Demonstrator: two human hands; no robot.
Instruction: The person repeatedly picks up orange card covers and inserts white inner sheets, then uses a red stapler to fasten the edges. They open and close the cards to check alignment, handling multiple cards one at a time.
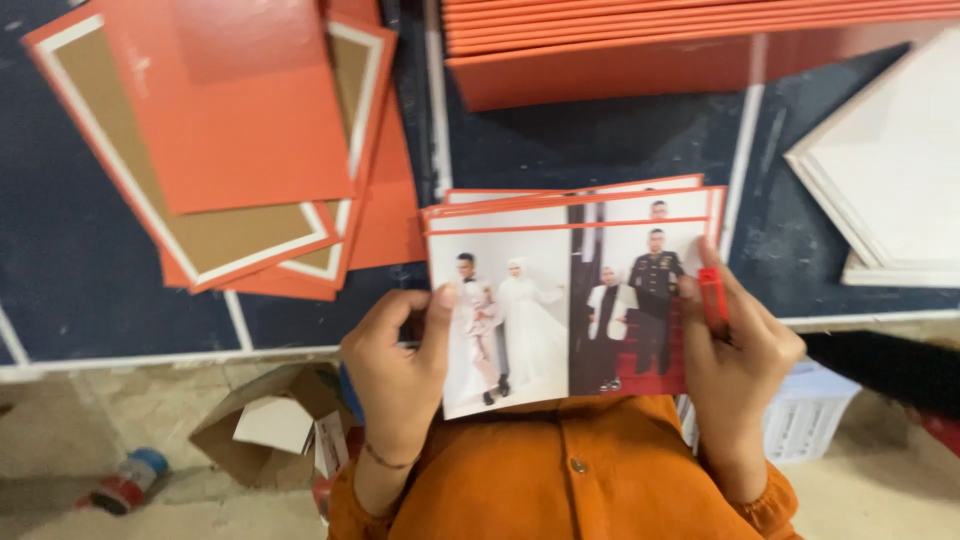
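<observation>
Both hands gripped a fanned stack of photo prints (560, 300) over the counter (620, 140) edge, close to the orange shirt (570, 470). Left hand (400, 365) clamped the left edge, thumb on the top print. Right hand (735, 350) clamped the right edge, also pinching a small red object (712, 297) against it; couldn't tell what it was. Orange covers (230, 140) lay piled upper left, more orange boards (690, 40) stacked along the top, white boards (890, 170) at right. Cardboard box (265, 425) sat on the floor.
</observation>
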